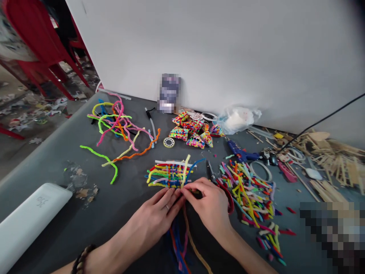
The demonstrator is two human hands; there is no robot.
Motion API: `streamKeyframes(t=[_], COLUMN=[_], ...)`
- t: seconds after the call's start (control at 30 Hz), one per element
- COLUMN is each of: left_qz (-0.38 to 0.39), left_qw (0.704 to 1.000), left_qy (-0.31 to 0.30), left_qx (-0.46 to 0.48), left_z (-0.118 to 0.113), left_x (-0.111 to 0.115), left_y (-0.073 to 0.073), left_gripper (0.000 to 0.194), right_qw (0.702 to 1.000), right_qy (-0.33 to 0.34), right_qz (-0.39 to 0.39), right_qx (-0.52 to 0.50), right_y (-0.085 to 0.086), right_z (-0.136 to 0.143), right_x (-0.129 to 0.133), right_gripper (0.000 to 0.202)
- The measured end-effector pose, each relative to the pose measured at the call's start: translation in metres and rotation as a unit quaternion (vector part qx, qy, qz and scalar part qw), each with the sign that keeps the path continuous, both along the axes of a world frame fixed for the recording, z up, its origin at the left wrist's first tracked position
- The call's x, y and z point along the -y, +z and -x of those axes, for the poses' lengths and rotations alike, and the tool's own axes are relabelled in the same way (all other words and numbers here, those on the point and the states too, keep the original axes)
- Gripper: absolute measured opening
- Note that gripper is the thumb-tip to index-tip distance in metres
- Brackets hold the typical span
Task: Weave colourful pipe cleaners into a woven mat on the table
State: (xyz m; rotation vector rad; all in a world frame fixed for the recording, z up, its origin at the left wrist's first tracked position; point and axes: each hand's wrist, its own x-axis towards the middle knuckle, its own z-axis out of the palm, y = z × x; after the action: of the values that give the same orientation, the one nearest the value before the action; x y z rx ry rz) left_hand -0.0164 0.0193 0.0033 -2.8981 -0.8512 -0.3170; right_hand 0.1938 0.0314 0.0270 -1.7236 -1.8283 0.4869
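On grey desk (94, 213), keep woven mat (171, 174) flat, evenly pinching its near edge with fingers of left hand (159, 209) and right hand (210, 203).

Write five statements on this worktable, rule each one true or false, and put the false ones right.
1. Both the left hand and the right hand are at the near edge of the woven piece. True.
2. The glue gun's body is bright red. False: the glue gun is blue.
3. A ring is worn on the left hand. True.
4. A dark bracelet is on the right wrist. False: the bracelet is on the left wrist.
5. The short cut pieces lie to the right of the woven piece. True.
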Motion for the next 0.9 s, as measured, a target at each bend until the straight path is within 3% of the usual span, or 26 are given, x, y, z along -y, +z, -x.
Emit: streamKeyframes(t=[0.13, 0.4, 0.6, 0.77, 0.9], left_qz=[0.004, -0.027, -0.015, 0.005, 0.006], left_qw=[1.0, 0.999, 0.993, 0.993, 0.994], left_qy=[-0.001, 0.015, 0.03, 0.014, 0.013], left_qx=[-0.005, 0.034, 0.116, 0.115, 0.11], left_z=[0.0, 0.004, 0.01, 0.01, 0.008], left_x=[0.0, 0.003, 0.003, 0.002, 0.001], left_y=[-0.001, 0.009, 0.01, 0.007, 0.005], left_gripper=[0.055, 0.046, 0.043, 0.041, 0.041], right_qw=[1.0, 0.997, 0.986, 0.977, 0.967], right_qy=[-0.017, 0.01, 0.097, 0.183, 0.239], right_qz=[0.021, -0.033, -0.126, -0.102, -0.081], right_qx=[-0.007, 0.068, 0.043, -0.025, 0.027], right_y=[0.004, 0.002, 0.005, 0.013, 0.01], right_z=[0.001, 0.003, 0.001, -0.007, -0.009], right_x=[-0.003, -0.005, 0.012, 0.012, 0.01], right_gripper=[0.008, 0.01, 0.008, 0.009, 0.008])
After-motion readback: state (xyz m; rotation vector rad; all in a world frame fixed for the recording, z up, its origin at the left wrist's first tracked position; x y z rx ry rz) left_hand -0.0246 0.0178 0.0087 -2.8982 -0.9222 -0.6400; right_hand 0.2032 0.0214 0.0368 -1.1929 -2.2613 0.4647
